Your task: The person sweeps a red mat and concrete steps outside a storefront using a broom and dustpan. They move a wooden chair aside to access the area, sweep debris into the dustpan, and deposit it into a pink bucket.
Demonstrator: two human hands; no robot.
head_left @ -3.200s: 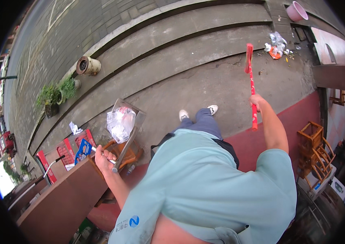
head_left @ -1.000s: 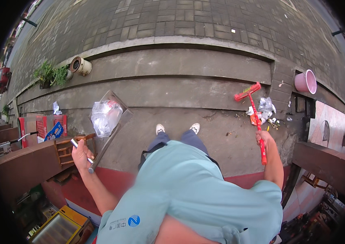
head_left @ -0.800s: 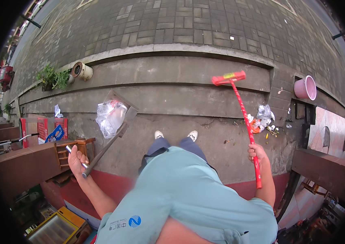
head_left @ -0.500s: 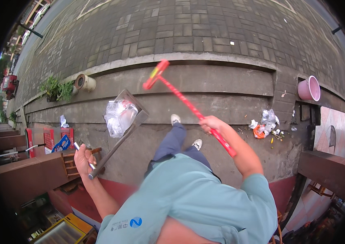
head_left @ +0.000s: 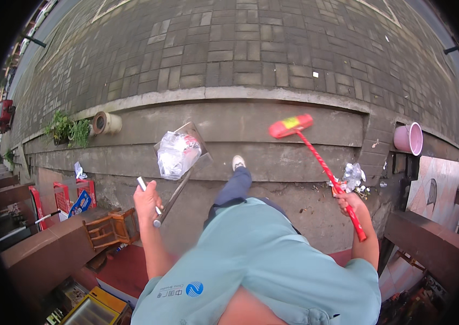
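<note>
My left hand (head_left: 147,200) is closed round the silver grip of a long-handled dustpan (head_left: 202,160). Its dark pole slants up and away to the pan, which hangs over the steps. A bulky clear plastic bag (head_left: 178,156) with white and red bits fills most of the pan. On the right, my right hand (head_left: 351,203) grips the lower part of a red-striped broom handle. The red broom head (head_left: 291,126), with a yellow label, is raised before me, its edges blurred. A litter pile (head_left: 354,174) of crumpled plastic lies beyond my right hand, partly hidden by it.
Concrete steps (head_left: 229,115) lead to a brick pavement (head_left: 229,59). A pink bucket (head_left: 409,138) stands far right; a plant pot (head_left: 106,123) and green plants (head_left: 67,129) are far left. A wooden chair (head_left: 111,230) stands near my left forearm. Brown pillars (head_left: 430,238) flank both sides.
The broom has swung right and nearer, with my right hand moving out over the litter pile. My left hand and the loaded dustpan have shifted right in view. One shoe has gone out of sight.
</note>
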